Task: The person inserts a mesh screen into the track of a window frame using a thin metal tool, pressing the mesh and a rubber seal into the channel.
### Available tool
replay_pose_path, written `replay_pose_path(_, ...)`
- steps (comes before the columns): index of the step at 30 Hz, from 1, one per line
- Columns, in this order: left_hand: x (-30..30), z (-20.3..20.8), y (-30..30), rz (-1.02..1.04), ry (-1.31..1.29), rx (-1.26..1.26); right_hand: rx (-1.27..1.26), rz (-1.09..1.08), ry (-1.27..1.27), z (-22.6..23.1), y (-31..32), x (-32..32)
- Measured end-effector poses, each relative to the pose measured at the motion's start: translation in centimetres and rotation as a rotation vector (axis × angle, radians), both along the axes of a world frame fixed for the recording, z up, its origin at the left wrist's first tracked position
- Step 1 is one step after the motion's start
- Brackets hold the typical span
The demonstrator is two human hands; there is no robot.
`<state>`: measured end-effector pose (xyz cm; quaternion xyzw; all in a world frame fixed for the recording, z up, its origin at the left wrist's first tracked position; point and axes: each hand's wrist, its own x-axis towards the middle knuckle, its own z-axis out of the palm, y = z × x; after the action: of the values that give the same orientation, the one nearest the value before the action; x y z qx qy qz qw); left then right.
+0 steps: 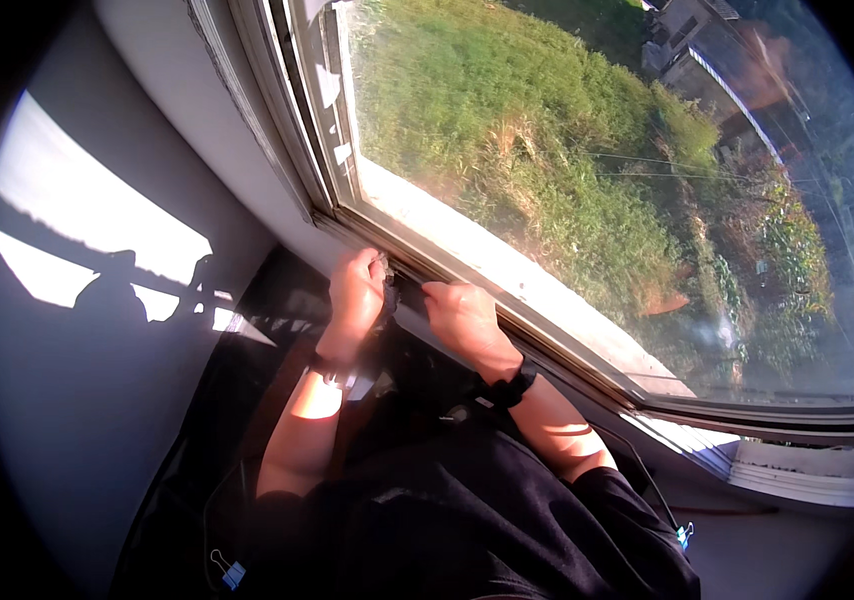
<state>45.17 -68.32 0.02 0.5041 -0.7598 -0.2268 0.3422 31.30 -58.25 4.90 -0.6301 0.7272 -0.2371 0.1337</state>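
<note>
Both my hands are at the lower left corner of a window, close to its frame (415,268). My left hand (353,298) is closed, its fingers curled against a small dark, crumpled-looking thing (389,292) that I cannot make out. Just to the right, my right hand (462,318) is closed in a pinch beside the bottom rail, and its fingertips hide whatever they hold. A gap of about a hand's width or less parts the two hands. A black watch-like band (515,384) circles my right wrist, and another band (333,372) is on the left.
Beyond the window glass (547,120) lie grass and shrubs. A wall (77,400) with bright sun patches and shadows rises on the left. A pale ledge (797,470) runs at the lower right. Blue binder clips (234,574) hang on cords at both sides of my dark shirt.
</note>
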Motion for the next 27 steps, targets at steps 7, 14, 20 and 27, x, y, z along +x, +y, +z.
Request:
replay_pose_path(7,-1.1,0.3,-1.0,-0.076,-0.098,-0.019,-0.044,0.042,0.047,-0.6,-2.3,1.1)
replay_pose_path(14,3.4,0.8,-1.1,-0.213,0.280,0.396,-0.322,0.228,-0.084,-0.2,-0.5,0.7)
replay_pose_path(20,7.9,-0.4,2.1,-0.030,-0.031,0.194,-0.136,0.183,0.223,1.5,2.1,0.9)
replay_pose_path(27,3.9,0.3,1.1,0.067,0.335,0.140,-0.063,0.119,0.285,0.6,-0.5,1.4)
